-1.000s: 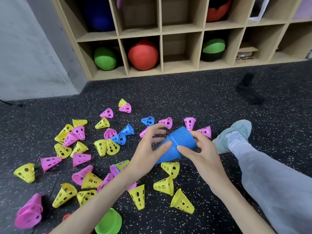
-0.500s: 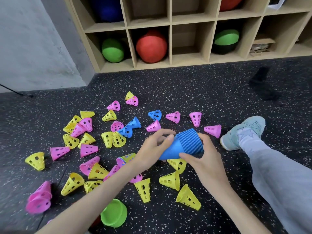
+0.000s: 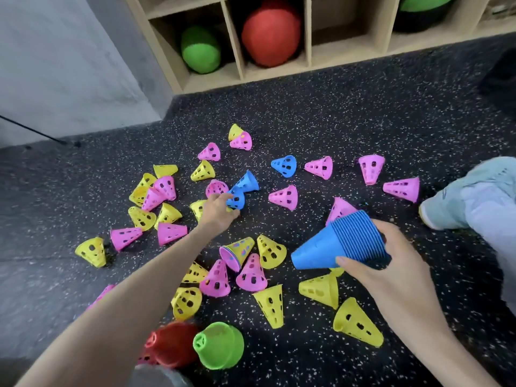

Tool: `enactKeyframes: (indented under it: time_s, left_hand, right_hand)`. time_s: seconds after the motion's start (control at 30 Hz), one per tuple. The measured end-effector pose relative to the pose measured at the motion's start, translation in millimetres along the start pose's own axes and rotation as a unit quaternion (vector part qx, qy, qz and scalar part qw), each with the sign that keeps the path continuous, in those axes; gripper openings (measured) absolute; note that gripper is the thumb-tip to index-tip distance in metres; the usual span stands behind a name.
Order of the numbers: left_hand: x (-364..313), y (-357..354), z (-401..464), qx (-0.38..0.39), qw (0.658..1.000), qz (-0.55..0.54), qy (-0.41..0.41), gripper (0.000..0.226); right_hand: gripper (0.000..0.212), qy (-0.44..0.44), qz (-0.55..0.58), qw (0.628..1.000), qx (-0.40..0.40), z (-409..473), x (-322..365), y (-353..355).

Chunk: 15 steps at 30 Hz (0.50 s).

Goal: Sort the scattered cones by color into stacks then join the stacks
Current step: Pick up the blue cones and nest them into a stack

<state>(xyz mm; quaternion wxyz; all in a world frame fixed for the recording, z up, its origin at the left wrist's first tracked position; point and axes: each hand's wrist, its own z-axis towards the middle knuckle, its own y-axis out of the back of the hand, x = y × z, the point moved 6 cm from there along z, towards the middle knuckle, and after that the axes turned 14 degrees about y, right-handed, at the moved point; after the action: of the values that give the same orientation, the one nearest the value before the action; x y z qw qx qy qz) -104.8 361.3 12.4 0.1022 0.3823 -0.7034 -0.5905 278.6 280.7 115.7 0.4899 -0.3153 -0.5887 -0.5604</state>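
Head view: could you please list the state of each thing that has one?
Left hand: grips a loose blue cone.
Right hand: holds the blue stack, tilted on its side.
Green stack: on the floor.
Red stack: beside the green one.

no readable text, labels, numbers or signs anywhere

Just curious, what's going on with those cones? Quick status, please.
Left hand reaching onto a loose blue cone. Right hand gripping the blue stack. Pink and yellow cones scattered around.
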Motion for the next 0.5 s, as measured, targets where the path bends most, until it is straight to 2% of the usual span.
enactKeyframes:
  time_s: [0.2,0.33,0.4,0.5]
  left_hand:
    - [-11,5,37,-0.062,0.989,0.13,-0.034,0.074]
    - [-16,-4,60,-0.027,0.978,0.204,-0.026,0.086]
    - [-14,-13,70,-0.012,0.973,0.229,-0.034,0.09]
    - [-12,-19,80,-0.028,0.972,0.227,-0.05,0.088]
  right_hand:
    - [0.054,-0.031,-0.004,0.999,0.016,1,-13,-6]
    - [0.058,-0.056,-0.031,0.998,0.01,3,-25,-8]
    - [0.069,-0.068,-0.053,0.996,0.014,4,-29,-10]
    - [0.077,-0.07,-0.074,0.995,0.01,8,-34,-10]
